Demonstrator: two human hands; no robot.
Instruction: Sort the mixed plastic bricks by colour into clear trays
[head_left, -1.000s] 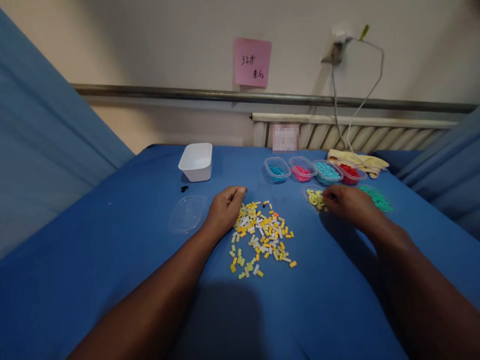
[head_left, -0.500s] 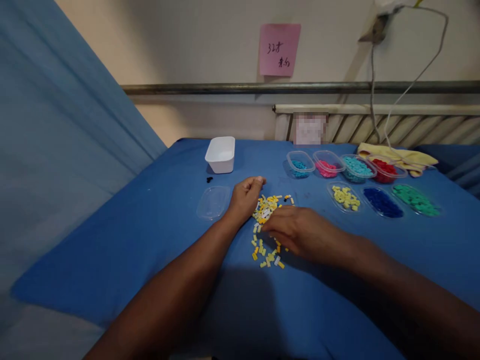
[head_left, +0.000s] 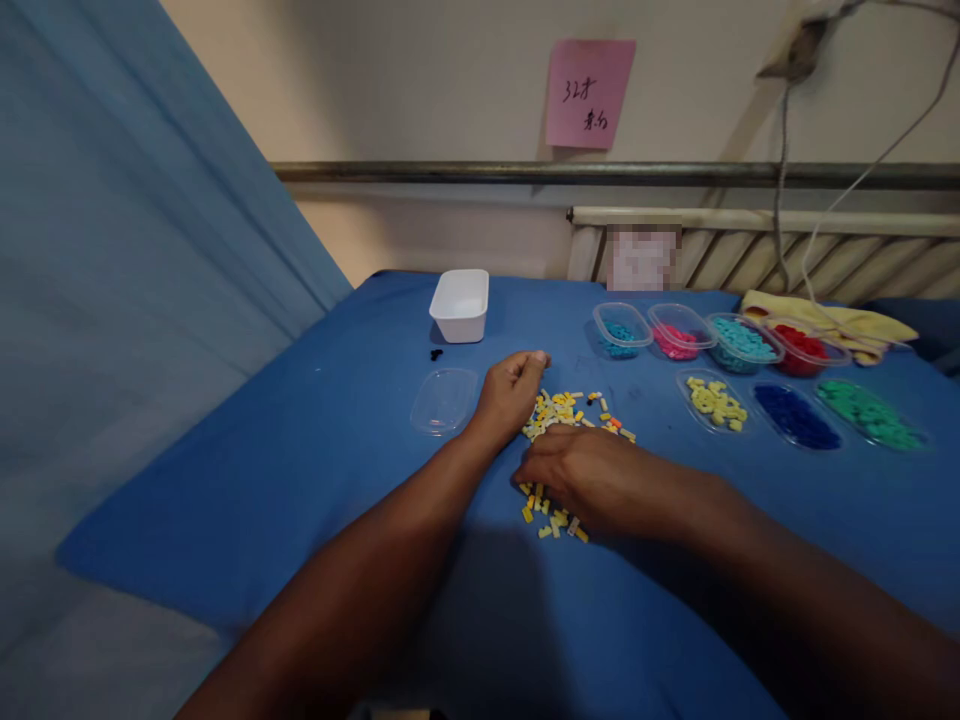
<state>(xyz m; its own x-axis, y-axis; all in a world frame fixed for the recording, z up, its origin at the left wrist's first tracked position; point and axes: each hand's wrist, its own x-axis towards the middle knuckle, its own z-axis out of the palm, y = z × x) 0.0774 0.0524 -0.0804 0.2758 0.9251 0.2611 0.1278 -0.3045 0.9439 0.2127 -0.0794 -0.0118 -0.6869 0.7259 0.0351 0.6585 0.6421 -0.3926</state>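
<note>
Bricks, mostly yellow, lie well in from the worktop's far edge, under the right hand, its grip hidden; beside them, the left hand has its grip together.

A blue curtain hangs at the left. On the pale wall, a pink note with dark handwriting sits above a horizontal metal pipe. Below runs a ribbed radiator, a blurred sheet at its front. From a wall fitting, a pale cable drops towards a crumpled yellow cloth.
</note>
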